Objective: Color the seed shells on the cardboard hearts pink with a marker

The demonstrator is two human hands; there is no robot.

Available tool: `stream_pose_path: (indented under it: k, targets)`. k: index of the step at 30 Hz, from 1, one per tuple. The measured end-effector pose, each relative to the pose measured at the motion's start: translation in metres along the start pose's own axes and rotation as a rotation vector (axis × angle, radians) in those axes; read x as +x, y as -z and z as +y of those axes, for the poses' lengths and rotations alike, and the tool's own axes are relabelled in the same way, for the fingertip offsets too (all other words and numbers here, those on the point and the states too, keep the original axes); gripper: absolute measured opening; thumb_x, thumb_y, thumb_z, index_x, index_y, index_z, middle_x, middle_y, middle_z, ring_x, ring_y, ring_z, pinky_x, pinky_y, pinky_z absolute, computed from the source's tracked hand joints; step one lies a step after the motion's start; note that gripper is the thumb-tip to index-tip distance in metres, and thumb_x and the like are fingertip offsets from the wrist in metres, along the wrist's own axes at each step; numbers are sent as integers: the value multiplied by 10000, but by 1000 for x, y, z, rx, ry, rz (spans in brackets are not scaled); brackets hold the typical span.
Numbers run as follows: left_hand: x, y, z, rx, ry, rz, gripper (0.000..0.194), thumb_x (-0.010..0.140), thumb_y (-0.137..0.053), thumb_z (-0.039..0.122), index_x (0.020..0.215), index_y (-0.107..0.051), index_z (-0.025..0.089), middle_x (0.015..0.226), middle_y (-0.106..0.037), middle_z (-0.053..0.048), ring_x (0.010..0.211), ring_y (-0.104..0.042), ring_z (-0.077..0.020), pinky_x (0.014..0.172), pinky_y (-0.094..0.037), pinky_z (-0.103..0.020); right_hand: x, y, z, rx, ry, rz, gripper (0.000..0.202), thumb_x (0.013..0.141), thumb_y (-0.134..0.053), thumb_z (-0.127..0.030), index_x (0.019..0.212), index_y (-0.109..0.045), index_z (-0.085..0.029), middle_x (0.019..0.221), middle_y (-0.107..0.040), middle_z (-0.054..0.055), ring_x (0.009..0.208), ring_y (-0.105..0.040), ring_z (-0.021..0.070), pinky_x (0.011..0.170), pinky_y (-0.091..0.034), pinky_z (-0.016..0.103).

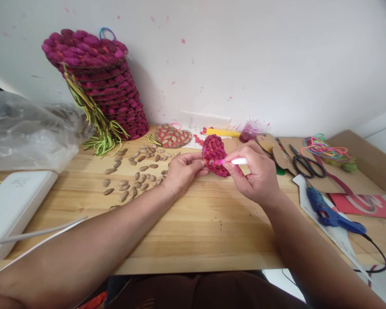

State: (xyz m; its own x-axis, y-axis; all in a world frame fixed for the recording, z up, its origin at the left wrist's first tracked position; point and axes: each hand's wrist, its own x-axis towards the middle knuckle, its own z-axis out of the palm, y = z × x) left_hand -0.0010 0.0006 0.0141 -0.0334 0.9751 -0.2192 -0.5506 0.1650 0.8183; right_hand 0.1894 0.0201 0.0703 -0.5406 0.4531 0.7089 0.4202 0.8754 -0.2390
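My left hand (184, 174) pinches the left edge of a magenta-painted peanut disc (213, 151), holding it tilted up above the table. Between the fingers of my right hand (255, 174) is a white-handled brush (239, 161), its pink tip touching the peanuts on the disc's right side. Behind the disc stands a small plastic cup of magenta paint (249, 131). To the left, a disc of unpainted peanuts (173, 136) on a red base rests on the table, with loose peanuts (142, 168) scattered nearer to me.
A stack of magenta peanut discs (116, 92) with green tassels leans at the back left, near a plastic bag (25, 128) and a white box (22, 201). Scissors (309, 166), a blue glue gun (334, 216), coloured cords (324, 146) and cardboard (360, 171) lie at right.
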Motion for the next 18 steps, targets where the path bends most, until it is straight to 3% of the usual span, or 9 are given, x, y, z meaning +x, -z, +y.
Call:
stream_pose_path:
  k: [18]
  targets:
    - [1, 2, -1, 10, -17, -7, 300, 608, -926, 187, 883, -830, 114, 849, -820, -71, 690, -734, -125, 717, -629, -226, 1, 0, 0, 14, 2, -5, 73, 946, -683, -198, 958, -641, -257, 862, -739, 2, 845, -639, 194, 788, -510, 366]
